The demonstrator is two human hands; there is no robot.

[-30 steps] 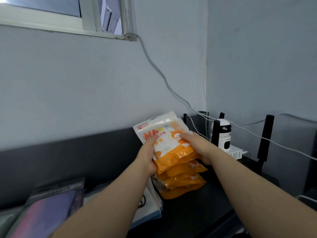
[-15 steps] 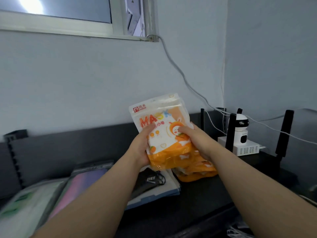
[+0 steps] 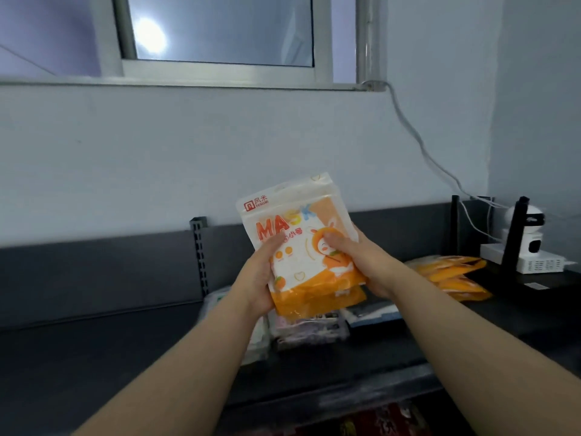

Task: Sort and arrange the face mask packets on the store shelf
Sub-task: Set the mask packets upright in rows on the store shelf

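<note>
The mask packets (image 3: 301, 247), orange and white, are hanging in the air above the dark shelf (image 3: 125, 357). They are being held between the two grips, leaning a little to the left with the printed front facing the camera. At least two are lying together, a second orange bottom edge showing under the front one.

The left grip (image 3: 261, 278) is curling round the bundle's lower left edge, thumb pressing on the front. The right grip (image 3: 361, 259) is pinching the right edge, thumb lying on the cartoon figure.

Just below both grips, pale packets (image 3: 308, 328) are lying flat on the shelf, with a blue-and-white packet (image 3: 371, 313) beside them under the right grip. Further right of the right grip, a pile of orange packets (image 3: 456, 275) is resting on the shelf, overlapping one another. Beyond that pile a white router (image 3: 540, 262) with black antennas is standing, a small white camera (image 3: 528, 237) sitting on or just behind it. A grey cable (image 3: 418, 143) is running down the wall from the window (image 3: 220, 33), above the right grip.
</note>
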